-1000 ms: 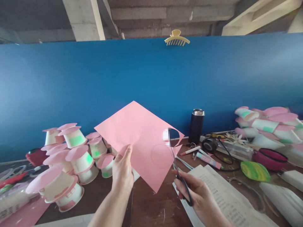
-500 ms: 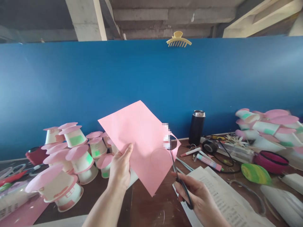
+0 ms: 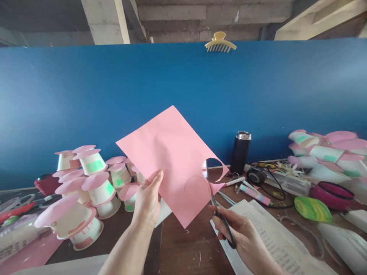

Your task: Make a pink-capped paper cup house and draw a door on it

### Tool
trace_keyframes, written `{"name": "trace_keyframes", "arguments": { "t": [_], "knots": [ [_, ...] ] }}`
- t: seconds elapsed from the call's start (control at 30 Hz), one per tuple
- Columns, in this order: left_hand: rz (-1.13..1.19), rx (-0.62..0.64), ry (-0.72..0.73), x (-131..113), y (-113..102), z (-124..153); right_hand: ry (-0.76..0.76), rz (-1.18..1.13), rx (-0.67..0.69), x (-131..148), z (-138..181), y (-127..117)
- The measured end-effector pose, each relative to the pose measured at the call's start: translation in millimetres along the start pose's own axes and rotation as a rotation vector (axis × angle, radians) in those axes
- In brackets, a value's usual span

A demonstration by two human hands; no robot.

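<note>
We find the pink sheet (image 3: 174, 149) raised above the table (image 3: 183, 254), at centre. Our left hand (image 3: 147, 204) grips its near left edge, thumb on the front face. Our right hand (image 3: 242, 233) holds the scissors (image 3: 228, 229) by the handles, blades at the sheet's right part, beside a round opening (image 3: 215, 168). Pixelation covers the tips; we cannot tell the blades' spread. A black flask (image 3: 240, 154) stands upright, far right.

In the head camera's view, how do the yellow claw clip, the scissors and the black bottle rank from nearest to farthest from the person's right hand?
1. Scissors, held in the right hand.
2. Black bottle, upright beyond the hand.
3. Yellow claw clip, high up at the top of the blue partition.
</note>
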State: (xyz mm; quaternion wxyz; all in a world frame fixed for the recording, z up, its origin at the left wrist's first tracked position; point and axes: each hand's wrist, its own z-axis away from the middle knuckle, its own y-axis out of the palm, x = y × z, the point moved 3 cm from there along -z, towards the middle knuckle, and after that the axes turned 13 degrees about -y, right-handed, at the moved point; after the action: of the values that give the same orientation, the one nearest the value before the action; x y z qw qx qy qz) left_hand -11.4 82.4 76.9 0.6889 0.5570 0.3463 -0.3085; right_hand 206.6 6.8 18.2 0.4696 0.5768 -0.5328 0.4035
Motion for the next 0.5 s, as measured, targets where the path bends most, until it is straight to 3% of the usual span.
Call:
{"name": "trace_keyframes", "arguments": {
  "t": [0.33,0.5],
  "knots": [
    [0.005,-0.078,-0.015,1.9,-3.0,-1.3,-0.004,-0.016,0.015,-2.4,0.0,-0.2],
    [0.017,-0.035,-0.01,1.5,-0.5,-1.0,-0.026,0.01,-0.001,-0.1,-1.6,0.6]
  ]
}}
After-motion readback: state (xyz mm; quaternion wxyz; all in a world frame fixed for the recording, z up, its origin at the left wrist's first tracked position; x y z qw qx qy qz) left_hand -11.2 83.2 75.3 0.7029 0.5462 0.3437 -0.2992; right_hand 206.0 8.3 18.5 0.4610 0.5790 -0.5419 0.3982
